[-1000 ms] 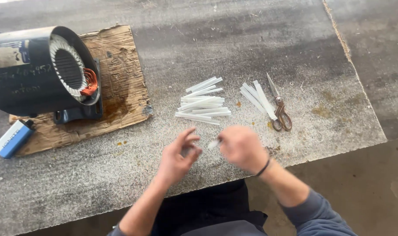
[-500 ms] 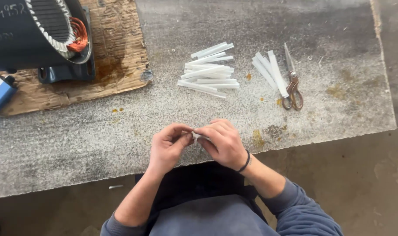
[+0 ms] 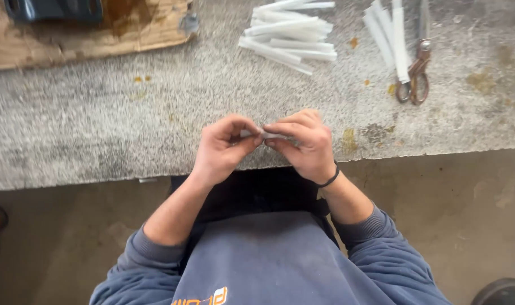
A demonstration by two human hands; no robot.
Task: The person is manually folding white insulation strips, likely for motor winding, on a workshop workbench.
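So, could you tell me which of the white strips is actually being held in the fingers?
The single small white strip pinched between left hand and right hand; the large pile and the few beside the scissors lie untouched on the bench.

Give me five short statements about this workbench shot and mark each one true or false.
1. Both hands, left hand and right hand, pinch one small white strip. True.
2. The rusty metal scissors lie left of the pile of white paper strips. False: they lie right of it.
3. A thin black band circles the right wrist. True.
4. The hands work over the worn wooden board. False: they are at the grey stone bench's near edge.
5. The scissors are held. False: they rest on the bench.
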